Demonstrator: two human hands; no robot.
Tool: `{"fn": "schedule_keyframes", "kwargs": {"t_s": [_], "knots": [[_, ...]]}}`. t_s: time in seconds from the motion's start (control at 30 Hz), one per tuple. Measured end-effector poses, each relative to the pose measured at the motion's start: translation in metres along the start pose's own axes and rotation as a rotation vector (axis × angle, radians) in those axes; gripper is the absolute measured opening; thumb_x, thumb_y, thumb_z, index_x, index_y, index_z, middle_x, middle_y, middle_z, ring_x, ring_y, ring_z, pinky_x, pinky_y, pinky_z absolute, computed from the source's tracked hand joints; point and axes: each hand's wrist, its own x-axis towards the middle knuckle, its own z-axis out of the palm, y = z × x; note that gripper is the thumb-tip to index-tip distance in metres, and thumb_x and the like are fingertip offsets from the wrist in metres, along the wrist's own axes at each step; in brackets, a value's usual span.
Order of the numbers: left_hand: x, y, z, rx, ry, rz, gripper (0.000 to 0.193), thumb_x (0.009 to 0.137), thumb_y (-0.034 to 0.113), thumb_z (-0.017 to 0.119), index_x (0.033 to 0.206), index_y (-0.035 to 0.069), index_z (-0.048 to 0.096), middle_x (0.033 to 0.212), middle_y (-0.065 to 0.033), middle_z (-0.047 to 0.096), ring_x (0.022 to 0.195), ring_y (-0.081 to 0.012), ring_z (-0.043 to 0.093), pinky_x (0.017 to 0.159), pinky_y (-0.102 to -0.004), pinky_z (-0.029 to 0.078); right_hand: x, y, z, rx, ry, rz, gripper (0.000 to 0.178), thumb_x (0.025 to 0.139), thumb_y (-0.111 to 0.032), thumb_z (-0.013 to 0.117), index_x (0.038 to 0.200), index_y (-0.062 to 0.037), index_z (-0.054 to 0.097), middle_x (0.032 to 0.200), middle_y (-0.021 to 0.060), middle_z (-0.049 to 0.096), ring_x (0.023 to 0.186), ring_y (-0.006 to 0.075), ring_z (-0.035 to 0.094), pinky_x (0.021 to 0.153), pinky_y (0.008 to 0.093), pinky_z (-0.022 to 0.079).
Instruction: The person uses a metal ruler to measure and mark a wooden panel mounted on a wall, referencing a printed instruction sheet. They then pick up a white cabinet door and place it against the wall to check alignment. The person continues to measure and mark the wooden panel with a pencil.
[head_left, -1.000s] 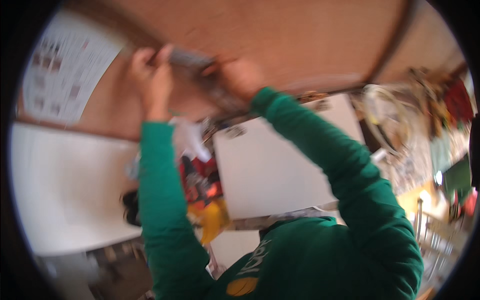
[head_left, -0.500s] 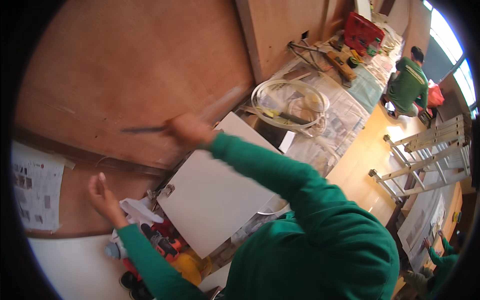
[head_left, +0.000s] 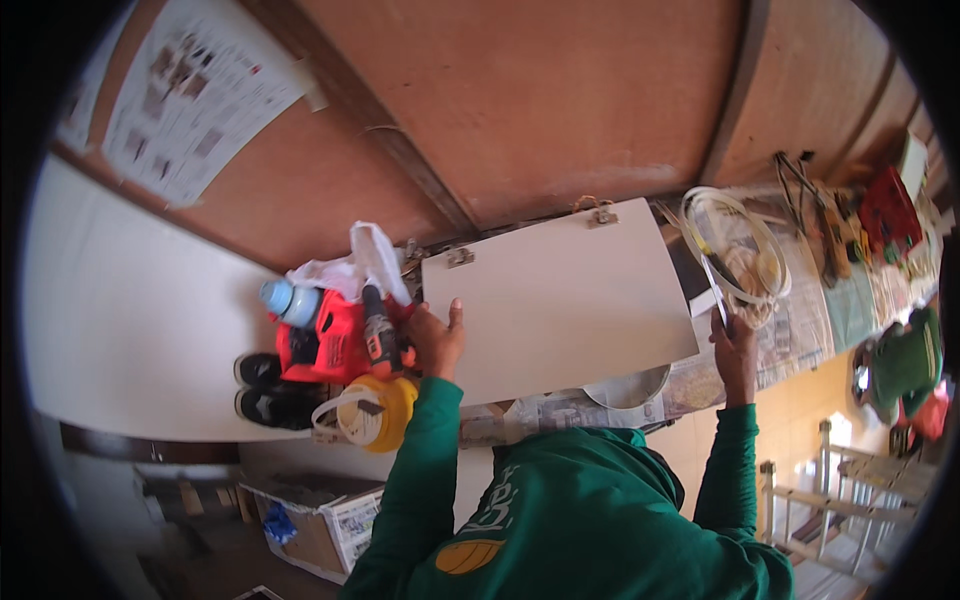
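Centrally in the head view, a white panel lies before you, with one metal hinge near its upper left corner and another near its upper right. Your left hand is at the panel's left edge, thumb raised and fingers partly curled; whether it grips or merely touches the edge cannot be told. Your right hand, beyond the panel's right edge, is closed around the lower end of a slim pale tool, which points upward just beside a coil of white strip. Left of your left hand are a drill, a red container, a light blue bottle and a white plastic bag; a yellow container is nearer you. Newspaper lies at the right, and farther right a co-worker in green is low to the floor.
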Motion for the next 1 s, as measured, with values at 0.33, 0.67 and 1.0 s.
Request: {"fn": "schedule_keyframes", "kwargs": {"t_s": [0.33, 0.67, 1.0], "knots": [[0.041, -0.001, 0.011, -0.017, -0.491, -0.458, 0.086, 0.095, 0.063, 0.052, 0.136, -0.012, 0.048, 0.125, -0.0351, 0.062, 0.12, -0.0459, 0.061, 0.103, -0.0497, 0.046, 0.03, 0.018, 0.074, -0.351, 0.025, -0.025, 0.05, 0.091, -0.05, 0.066, 0.096, -0.0002, 0.066, 0.083, 0.0263, 0.07, 0.081, 0.0476, 0.068, 0.07, 0.0577, 0.053], [0.036, -0.021, 0.028, -0.287, 0.135, -0.13, 0.083, 0.095, 0.063, 0.055, 0.126, -0.014, 0.058, 0.114, -0.0318, 0.068, 0.099, -0.044, 0.068, 0.086, -0.0484, 0.054, -0.044, -0.016, 0.048, -0.269, 0.334, -0.006, 0.028, 0.083, -0.03, 0.066, 0.077, -0.0033, 0.069, 0.077, 0.0232, 0.068, 0.084, 0.041, 0.064, 0.077, 0.0508, 0.052], [-0.066, 0.079, -0.138, -1.037, -0.377, 0.058, 0.049, 0.1, 0.04, 0.065, 0.115, -0.007, 0.062, 0.104, -0.0157, 0.069, 0.089, -0.0216, 0.065, 0.079, -0.0357, 0.054, -0.236, 0.015, -0.049, -0.242, 0.764, 0.116, 0.027, 0.095, -0.026, 0.064, 0.075, -0.0064, 0.063, 0.065, 0.0137, 0.058, 0.065, 0.0336, 0.052, 0.064, 0.0455, 0.044]]}}
